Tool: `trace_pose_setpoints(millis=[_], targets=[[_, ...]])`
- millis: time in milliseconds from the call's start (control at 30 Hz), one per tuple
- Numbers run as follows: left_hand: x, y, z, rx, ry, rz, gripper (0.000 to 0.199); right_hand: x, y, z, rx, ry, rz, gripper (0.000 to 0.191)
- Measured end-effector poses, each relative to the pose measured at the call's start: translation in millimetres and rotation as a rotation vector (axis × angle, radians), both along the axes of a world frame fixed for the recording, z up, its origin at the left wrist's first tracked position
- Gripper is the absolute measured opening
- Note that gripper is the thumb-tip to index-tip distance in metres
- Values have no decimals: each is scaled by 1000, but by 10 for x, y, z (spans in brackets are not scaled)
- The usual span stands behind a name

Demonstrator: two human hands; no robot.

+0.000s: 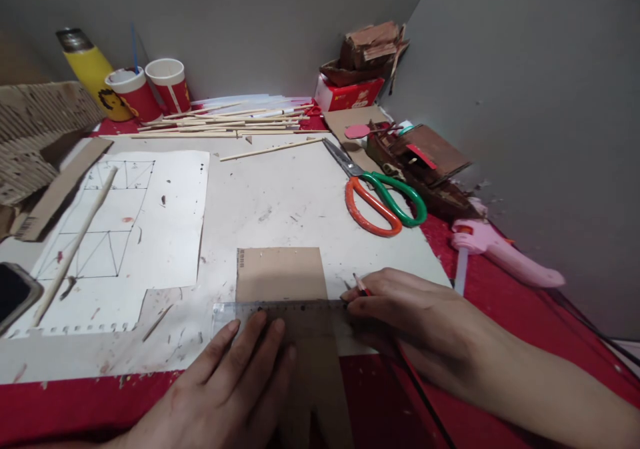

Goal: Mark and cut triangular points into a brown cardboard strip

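A strip of brown cardboard [280,272] lies on a white board, running down toward the near edge. Across it rests a clear ruler [230,310]. My left hand [235,385] presses on the ruler with its fingers stretched out flat, over the cardboard's left side. At the ruler's right end, my right hand [430,315] is closed around a dark red pencil [417,385], whose tip points up and away. The ruler's right end is partly hidden by that hand. Beyond the hands lie scissors [373,192] with orange and green handles.
A sheet with drawn lines [175,235] and a wooden stick [75,249] lie left, beside a phone [17,295]. Thin sticks [225,125], paper cups [167,85] and a yellow bottle [90,69] stand behind. Right are a brown model boat [425,162] and a pink glue gun [510,252].
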State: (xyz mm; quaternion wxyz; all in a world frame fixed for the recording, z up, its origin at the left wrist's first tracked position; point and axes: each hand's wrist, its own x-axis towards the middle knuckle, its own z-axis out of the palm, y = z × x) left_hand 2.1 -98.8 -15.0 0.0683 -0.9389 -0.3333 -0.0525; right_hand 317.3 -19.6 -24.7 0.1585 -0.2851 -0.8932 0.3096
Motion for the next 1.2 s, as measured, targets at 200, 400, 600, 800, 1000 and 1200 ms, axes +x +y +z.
trace_pose_setpoints(millis=[200, 400, 600, 800, 1000, 1200], targets=[[-4, 5, 14, -4, 17, -6, 43, 1, -2, -22, -12, -20, -20, 39], [-4, 48, 47, 14, 39, -35, 45, -16, 3, -29, 16, -1, -39, 30], [-1, 8, 4, 5, 21, -3, 45, -26, -2, -24, 31, -2, -40, 30], [-21, -15, -31, 5, 10, -6, 47, -42, -4, 10, 35, -10, -29, 33], [-47, 14, 1, 32, 44, -38, 48, -48, 1, -1, 67, 5, -40, 32], [-33, 15, 24, 24, 46, -29, 51, -63, 0, -19, 73, 7, -47, 33]])
